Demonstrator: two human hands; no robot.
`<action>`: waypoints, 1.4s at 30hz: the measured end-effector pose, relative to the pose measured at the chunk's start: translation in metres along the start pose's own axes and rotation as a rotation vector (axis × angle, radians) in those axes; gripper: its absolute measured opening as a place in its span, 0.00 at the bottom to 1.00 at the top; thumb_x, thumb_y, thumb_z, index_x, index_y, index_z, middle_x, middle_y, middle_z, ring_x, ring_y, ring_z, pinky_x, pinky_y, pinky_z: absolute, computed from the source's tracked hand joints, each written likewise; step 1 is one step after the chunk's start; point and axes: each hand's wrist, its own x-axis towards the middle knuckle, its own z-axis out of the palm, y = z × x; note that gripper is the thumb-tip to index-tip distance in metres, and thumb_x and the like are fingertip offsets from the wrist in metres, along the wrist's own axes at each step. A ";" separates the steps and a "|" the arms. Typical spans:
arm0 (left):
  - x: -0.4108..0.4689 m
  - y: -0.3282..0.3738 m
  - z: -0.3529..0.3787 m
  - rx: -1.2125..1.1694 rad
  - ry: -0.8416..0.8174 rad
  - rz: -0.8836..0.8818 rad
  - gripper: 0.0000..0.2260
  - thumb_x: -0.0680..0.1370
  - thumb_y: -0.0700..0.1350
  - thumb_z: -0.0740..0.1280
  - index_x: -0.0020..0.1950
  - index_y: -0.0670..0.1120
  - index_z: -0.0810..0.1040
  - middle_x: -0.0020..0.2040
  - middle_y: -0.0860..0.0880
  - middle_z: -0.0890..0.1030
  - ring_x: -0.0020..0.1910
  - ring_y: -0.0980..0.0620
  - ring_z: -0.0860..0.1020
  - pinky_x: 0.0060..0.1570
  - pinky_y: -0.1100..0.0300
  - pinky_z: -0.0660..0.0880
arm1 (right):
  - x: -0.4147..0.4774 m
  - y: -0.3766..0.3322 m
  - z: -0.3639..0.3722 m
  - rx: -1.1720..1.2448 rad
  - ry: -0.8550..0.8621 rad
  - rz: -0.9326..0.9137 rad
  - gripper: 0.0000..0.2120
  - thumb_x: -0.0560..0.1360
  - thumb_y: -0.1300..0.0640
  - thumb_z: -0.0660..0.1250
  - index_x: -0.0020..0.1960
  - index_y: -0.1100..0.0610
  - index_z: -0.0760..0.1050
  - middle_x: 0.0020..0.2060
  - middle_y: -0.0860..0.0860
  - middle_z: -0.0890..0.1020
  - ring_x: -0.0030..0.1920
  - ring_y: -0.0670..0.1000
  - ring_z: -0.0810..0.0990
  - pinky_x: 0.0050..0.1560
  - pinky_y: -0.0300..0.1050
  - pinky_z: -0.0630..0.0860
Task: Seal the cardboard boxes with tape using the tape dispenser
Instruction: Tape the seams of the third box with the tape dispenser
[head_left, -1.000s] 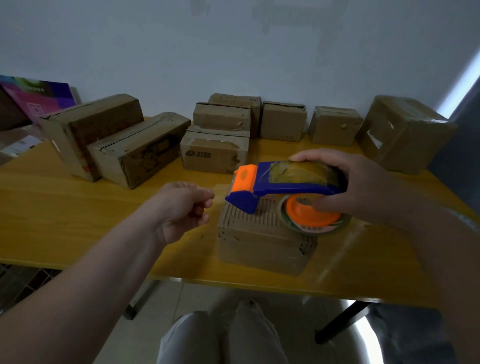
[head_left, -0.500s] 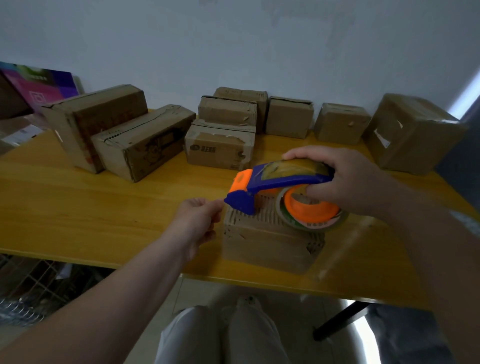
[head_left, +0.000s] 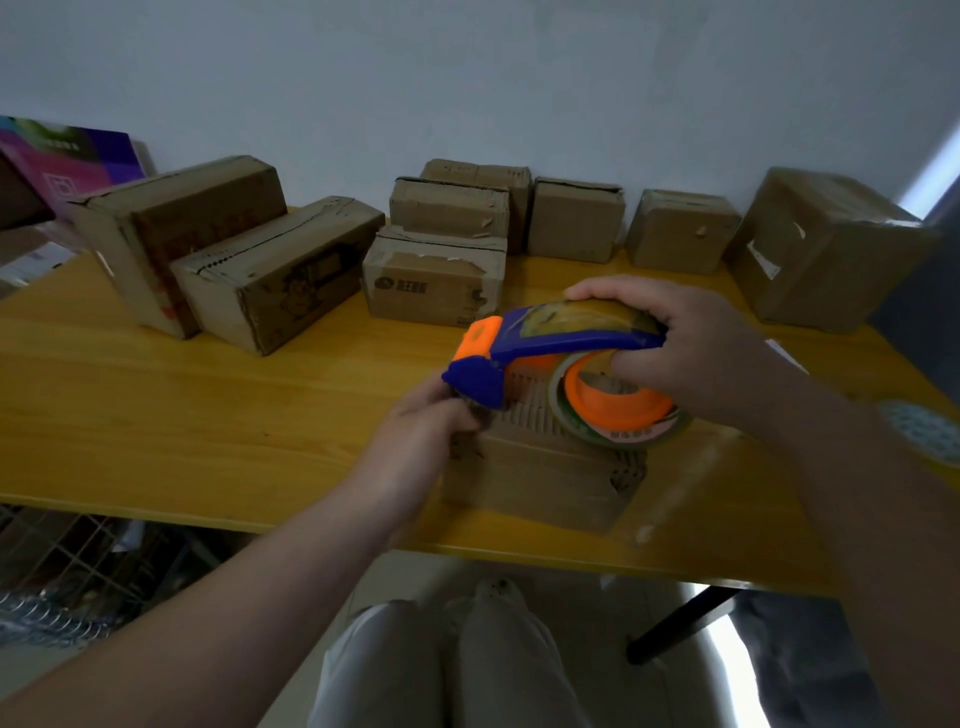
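Firmly, the right hand (head_left: 691, 353) curls its fingers (head_left: 602, 291) round the tape dispenser (head_left: 550, 343) above the cardboard box (head_left: 540, 478). The left hand (head_left: 415, 436) meets its blue nose, too blurred to tell its grasp.

A small box (head_left: 545, 483) sits near the table's (head_left: 208, 415) front edge, right of the middle. The tape dispenser (head_left: 561, 345), gripped by the right hand (head_left: 696, 348), is over its top. The left hand (head_left: 415, 441) is at the box's left end. More boxes (head_left: 576, 221) line the back edge.

A yellow wooden table (head_left: 156, 415) stands against a pale wall (head_left: 467, 78). A purple-pink printed board (head_left: 78, 161) sits far left. Wire racking (head_left: 78, 582) shows below.
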 end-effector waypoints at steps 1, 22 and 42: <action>-0.003 -0.001 0.001 0.024 -0.042 -0.022 0.20 0.63 0.46 0.64 0.55 0.56 0.79 0.48 0.52 0.82 0.52 0.52 0.77 0.53 0.54 0.70 | 0.001 0.000 0.000 0.006 -0.001 -0.002 0.24 0.69 0.61 0.69 0.61 0.42 0.72 0.45 0.46 0.80 0.34 0.43 0.76 0.31 0.33 0.72; 0.044 -0.001 -0.015 0.412 -0.319 0.038 0.27 0.63 0.58 0.77 0.61 0.59 0.75 0.53 0.62 0.80 0.55 0.61 0.77 0.53 0.63 0.74 | -0.005 0.004 -0.015 -0.029 -0.090 -0.022 0.28 0.68 0.60 0.71 0.63 0.38 0.71 0.39 0.44 0.80 0.32 0.45 0.76 0.27 0.33 0.71; 0.058 0.041 0.019 1.384 -0.588 0.375 0.46 0.60 0.72 0.68 0.73 0.55 0.61 0.68 0.55 0.69 0.68 0.56 0.65 0.71 0.42 0.45 | -0.057 0.060 -0.027 0.006 0.040 0.018 0.34 0.67 0.67 0.71 0.62 0.36 0.69 0.47 0.39 0.76 0.42 0.38 0.76 0.38 0.27 0.70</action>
